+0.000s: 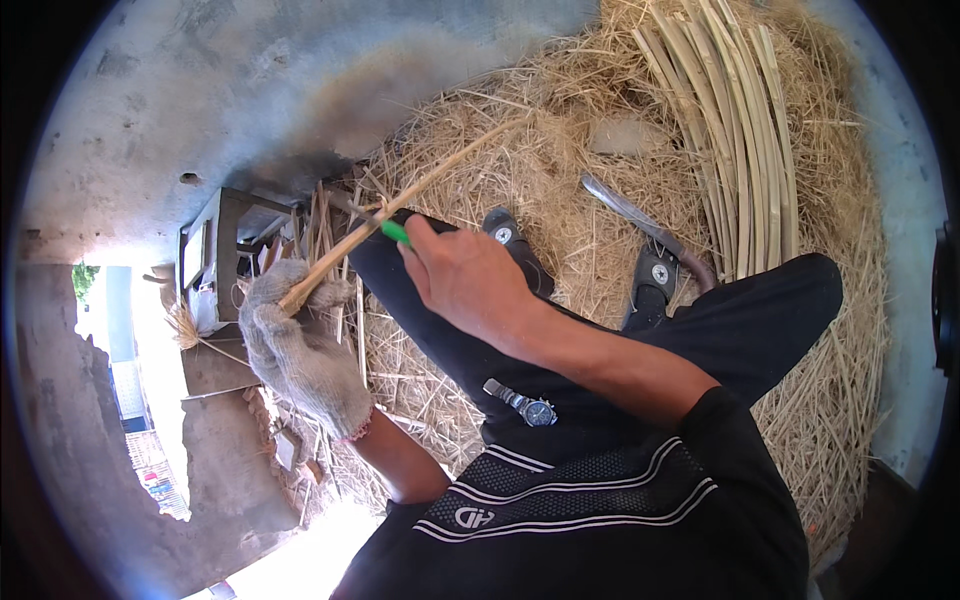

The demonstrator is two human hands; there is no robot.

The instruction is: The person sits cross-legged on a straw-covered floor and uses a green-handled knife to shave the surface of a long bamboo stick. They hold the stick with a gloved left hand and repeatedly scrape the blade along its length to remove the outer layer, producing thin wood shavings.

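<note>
**A:** Rough bare wall (200, 90) along one side, floor buried in loose straw-like litter (590, 290). So what's each grip up to?

**B:** The left grip (300, 350), in a knitted grey glove (330, 392), is closed snugly round the thick end of a long pale stick (440, 178). The right grip (470, 280) is bare and wrapped tight on a green-handled knife (396, 233), blade across the stick a bit ahead of the glove.

**A:** Where's the stick sitting?

**B:** Slants up and away over the left knee (400, 268), thin tip out above the litter. Can't tell if it's actually resting on the leg.

**A:** Looks like shaving to me. Tips?

**B:** Same read. I'd go low blade angle, short even strokes, and turn the stick a little between passes so no side ends up too thin. Hold the thick end dead steady. Can't tell the stroke direction from here, but a slip could catch glove or knee, so aim the edge clear of both.

**A:** Anything farther out?

**B:** Curved sickle (622, 207) just beside the right shoe (653, 285); I'd shift it away from that foot. Past it, a bundle of long split strips (740, 140).
</note>
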